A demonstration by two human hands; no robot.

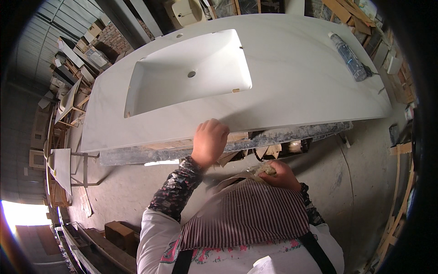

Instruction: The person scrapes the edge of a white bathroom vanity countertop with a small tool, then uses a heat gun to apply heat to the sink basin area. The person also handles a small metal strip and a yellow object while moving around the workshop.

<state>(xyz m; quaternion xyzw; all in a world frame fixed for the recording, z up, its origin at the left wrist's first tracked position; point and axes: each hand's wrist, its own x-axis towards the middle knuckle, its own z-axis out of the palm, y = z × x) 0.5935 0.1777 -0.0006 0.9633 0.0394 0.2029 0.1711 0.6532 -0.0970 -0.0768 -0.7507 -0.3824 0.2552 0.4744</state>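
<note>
A white, faintly veined countertop (292,82) with a rectangular sink basin (164,86) set into it lies before me. My left hand (211,141) is at the front edge, with its fingers curled closed; whatever may be inside them is hidden. Close to my striped apron (255,214), my right hand (282,176) is closed on a crumpled yellowish-grey wad (267,170), whose material I cannot make out. The basin has a round drain hole (191,74) and small brownish patches (236,90) on its rim.
A blue-and-dark cylindrical tool (349,57) lies on the countertop's right end. Worn beams (273,137) run beneath the front edge. A thin cord (349,164) trails over the concrete floor. Left stand another white top on a metal frame (61,169) and a brown box (119,234).
</note>
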